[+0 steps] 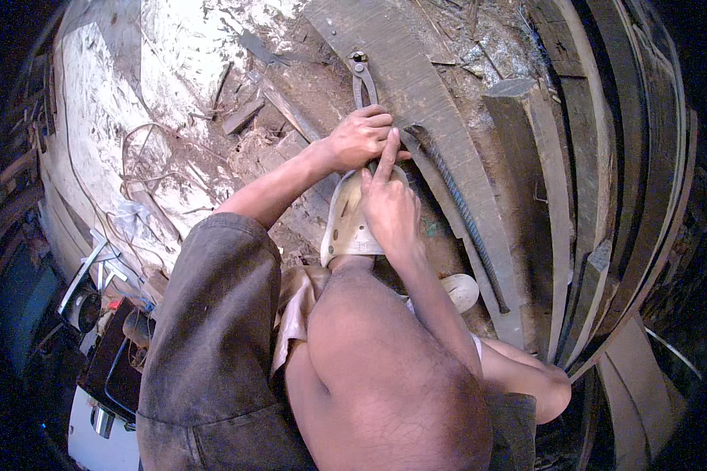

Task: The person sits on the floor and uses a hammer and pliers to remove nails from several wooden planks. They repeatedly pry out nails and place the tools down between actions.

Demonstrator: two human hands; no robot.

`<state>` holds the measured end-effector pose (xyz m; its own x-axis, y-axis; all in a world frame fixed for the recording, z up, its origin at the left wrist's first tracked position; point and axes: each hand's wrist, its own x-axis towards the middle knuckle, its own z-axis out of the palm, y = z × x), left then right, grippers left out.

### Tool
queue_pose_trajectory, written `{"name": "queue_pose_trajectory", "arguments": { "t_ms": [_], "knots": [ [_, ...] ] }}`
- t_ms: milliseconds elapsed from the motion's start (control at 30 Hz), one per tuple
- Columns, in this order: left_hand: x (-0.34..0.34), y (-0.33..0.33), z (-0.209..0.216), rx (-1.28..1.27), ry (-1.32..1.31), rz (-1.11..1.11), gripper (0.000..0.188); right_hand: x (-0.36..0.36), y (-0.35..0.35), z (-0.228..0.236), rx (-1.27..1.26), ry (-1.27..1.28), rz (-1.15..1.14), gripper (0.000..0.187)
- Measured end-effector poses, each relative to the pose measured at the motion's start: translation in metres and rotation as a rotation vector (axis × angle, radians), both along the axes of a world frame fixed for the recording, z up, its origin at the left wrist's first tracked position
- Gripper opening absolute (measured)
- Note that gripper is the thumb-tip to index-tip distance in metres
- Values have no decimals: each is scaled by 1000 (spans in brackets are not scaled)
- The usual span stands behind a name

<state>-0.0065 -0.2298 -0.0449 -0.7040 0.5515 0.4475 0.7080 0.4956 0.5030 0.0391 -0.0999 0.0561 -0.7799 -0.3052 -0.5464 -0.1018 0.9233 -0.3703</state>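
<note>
A pair of metal pincers [360, 78] points away from me, its jaws at the far end. My left hand [360, 140] is closed around its handles. Just below, my right hand [391, 208] stretches its index finger up against the left hand's fingers. Its other fingers are curled, and what they hold, if anything, is hidden. Under and beside my right hand lies a pale, worn slipper [341, 224] with slots in it. A dark ribbed steel bar [457, 204], hooked at its far end, lies to the right of my hands.
A wide wooden plank [401, 67] runs behind the pincers. Long curved boards [554, 173] stand along the right. My bent knee [393, 337] fills the near middle. Another pale slipper sole [459, 291] shows beside my right forearm. Wood scraps [243, 115] and debris litter the left.
</note>
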Motion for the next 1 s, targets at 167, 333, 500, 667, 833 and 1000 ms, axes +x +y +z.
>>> {"name": "queue_pose_trajectory", "arguments": {
  "t_ms": [167,333,500,667,833,1000],
  "knots": [
    [5,-4,-10,-93,27,-19,20,-2,1,-7,16,-118,-32,87],
    [-6,-8,13,-175,-99,-78,26,-15,3,8,-262,-183,-401,91],
    [-32,-14,46,-209,-166,-47,31,-38,17,4,-527,-21,-358,86],
    [-42,-17,72,-255,-214,52,37,-56,20,7,-697,-165,-432,63],
    [-41,-23,111,-14,-145,412,66,-81,9,40,-868,-567,-661,37],
    [25,-11,114,140,-420,435,53,-116,54,11,-1110,-683,-666,29]
  ]
}}
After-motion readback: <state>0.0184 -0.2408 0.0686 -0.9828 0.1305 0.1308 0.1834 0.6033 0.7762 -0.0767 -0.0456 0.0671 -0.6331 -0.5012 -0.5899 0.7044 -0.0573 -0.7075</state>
